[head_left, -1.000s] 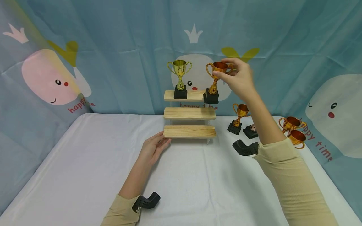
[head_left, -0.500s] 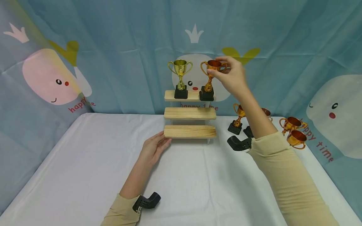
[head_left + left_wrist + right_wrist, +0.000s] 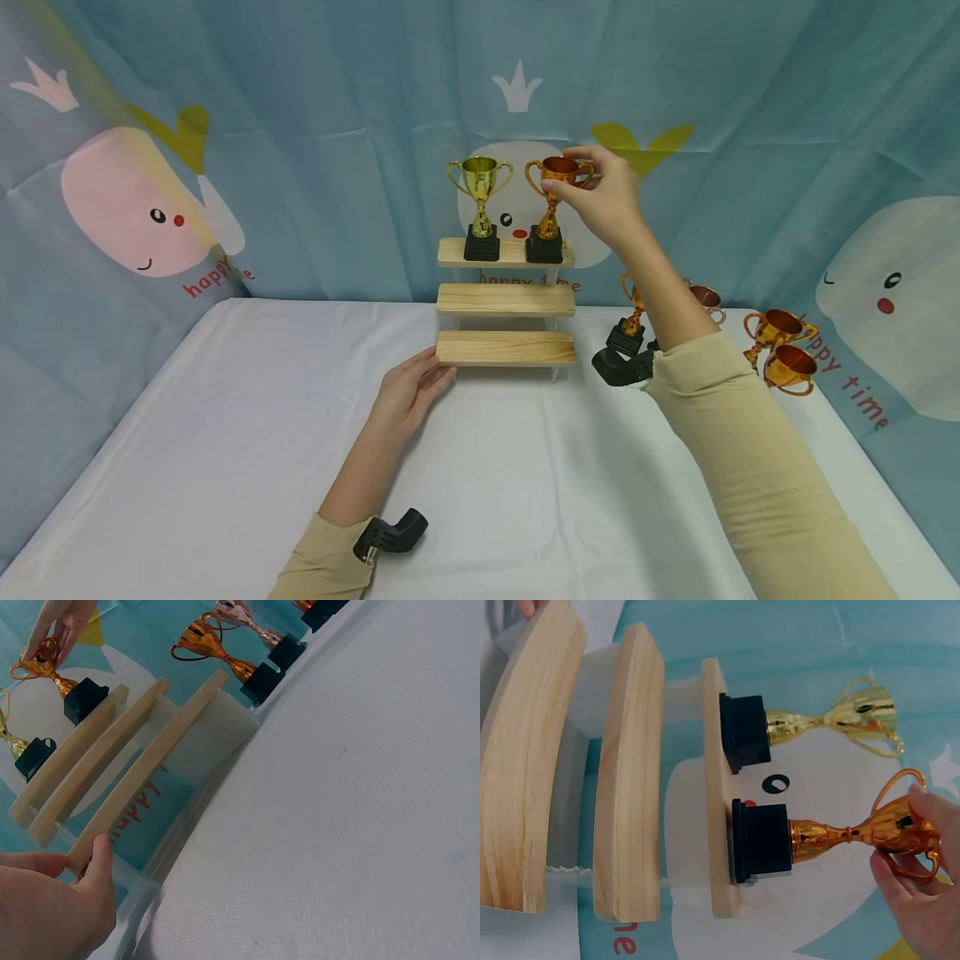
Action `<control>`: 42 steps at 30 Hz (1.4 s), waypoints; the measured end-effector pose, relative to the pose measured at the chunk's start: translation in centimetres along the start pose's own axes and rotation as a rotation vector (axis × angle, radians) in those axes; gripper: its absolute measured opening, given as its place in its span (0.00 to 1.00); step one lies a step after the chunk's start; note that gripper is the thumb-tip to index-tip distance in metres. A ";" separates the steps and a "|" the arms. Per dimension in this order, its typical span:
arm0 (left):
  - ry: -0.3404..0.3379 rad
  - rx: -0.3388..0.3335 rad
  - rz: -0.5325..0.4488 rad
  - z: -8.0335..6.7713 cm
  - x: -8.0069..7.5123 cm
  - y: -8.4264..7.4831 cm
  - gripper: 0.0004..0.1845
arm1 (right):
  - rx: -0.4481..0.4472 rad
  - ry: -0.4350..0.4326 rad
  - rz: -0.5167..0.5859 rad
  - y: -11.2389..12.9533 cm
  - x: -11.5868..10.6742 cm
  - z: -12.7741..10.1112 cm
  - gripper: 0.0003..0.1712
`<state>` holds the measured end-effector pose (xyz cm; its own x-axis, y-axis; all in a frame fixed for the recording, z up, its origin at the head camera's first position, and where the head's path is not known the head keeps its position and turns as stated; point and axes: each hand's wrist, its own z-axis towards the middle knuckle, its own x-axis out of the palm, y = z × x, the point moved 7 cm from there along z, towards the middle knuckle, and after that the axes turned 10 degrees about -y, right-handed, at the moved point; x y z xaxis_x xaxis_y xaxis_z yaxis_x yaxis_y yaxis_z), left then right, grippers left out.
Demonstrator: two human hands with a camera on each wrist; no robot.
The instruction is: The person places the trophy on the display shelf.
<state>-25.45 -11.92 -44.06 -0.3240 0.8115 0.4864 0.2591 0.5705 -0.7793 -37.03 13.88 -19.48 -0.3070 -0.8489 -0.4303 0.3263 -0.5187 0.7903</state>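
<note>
A three-tier wooden display stand (image 3: 506,348) stands at the back of the table. My left hand (image 3: 405,393) pinches the left end of its lowest step between thumb and fingers. On the top step, a gold trophy (image 3: 481,179) stands upright at the left. Beside it, with a gap between, is an orange-bronze trophy (image 3: 548,223). My right hand (image 3: 609,196) holds that one by its cup, thumb in front and fingers behind near the right handle. In the right wrist view, the black base (image 3: 763,838) of the bronze trophy appears to touch the top step.
Right of the stand, another orange-bronze trophy (image 3: 630,323) and a rose-gold trophy (image 3: 707,297) are partly hidden by my right forearm. Farther right stand two more orange-bronze trophies, one behind (image 3: 778,323) and one in front (image 3: 792,363). A blue printed curtain (image 3: 337,192) hangs behind the table.
My right hand has moved left with the bronze trophy. Its base has gone from the top step's right end to lie farther in, and the trophy is more upright. The left hand stays put.
</note>
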 end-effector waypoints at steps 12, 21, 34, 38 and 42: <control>0.002 -0.009 -0.011 0.0 0.0 0.0 0.27 | -0.005 0.006 -0.007 -0.1 0.6 0.5 0.32; 0.000 -0.005 -0.010 0.0 0.0 -0.1 0.27 | -0.003 -0.007 -0.008 -0.3 1.1 0.6 0.31; -0.006 0.000 0.004 0.1 0.1 0.0 0.27 | 0.016 -0.009 0.021 -0.5 1.2 0.4 0.32; -0.002 0.000 0.001 0.1 0.1 0.0 0.27 | 0.011 -0.011 0.021 -0.6 1.2 0.3 0.33; -0.005 -0.001 0.000 0.1 0.1 0.0 0.27 | 0.008 -0.014 0.026 -0.7 1.0 0.1 0.34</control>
<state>-25.57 -11.87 -44.12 -0.3284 0.8107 0.4846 0.2596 0.5708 -0.7790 -37.68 13.41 -20.40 -0.3115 -0.8603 -0.4036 0.3275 -0.4959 0.8042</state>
